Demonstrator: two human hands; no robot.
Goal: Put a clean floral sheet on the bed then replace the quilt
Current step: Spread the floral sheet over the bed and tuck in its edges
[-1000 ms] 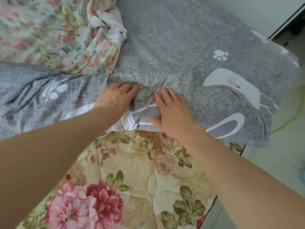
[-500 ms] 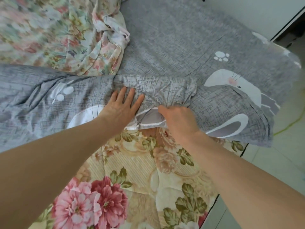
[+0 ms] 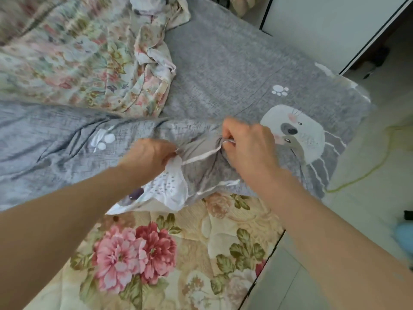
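Both hands grasping the grey cat-print sheet (image 3: 234, 70): left hand (image 3: 148, 158) has fingers curled into a bunch of it at the turned-back edge, right hand (image 3: 248, 144) pinches the gathered fabric at the white-piped hem (image 3: 202, 155), just beside the left. The hem runs taut between them.

Where things are: the grey sheet covers the far part of the bed, near edge folded back off the floral quilted pad (image 3: 169, 253) underneath. A crumpled floral sheet (image 3: 73, 61) lies at upper left, its lower edge resting on the grey one (can't tell if it's the clean sheet or part of the quilt).

Risks, as I judge them:
- Pulling the grey sheet with the floral pile's edge sitting on it likely drags that pile along or tips it off the bed.
- Far right corner (image 3: 355, 95) looks seated over the bed edge; a hard tug from here may snag it rather than free it.
- Two grips this close give little control; the rest of the sheet may slide onto the floor (image 3: 366, 175).
- Pulling on the piping alone could strain the hem stitching.
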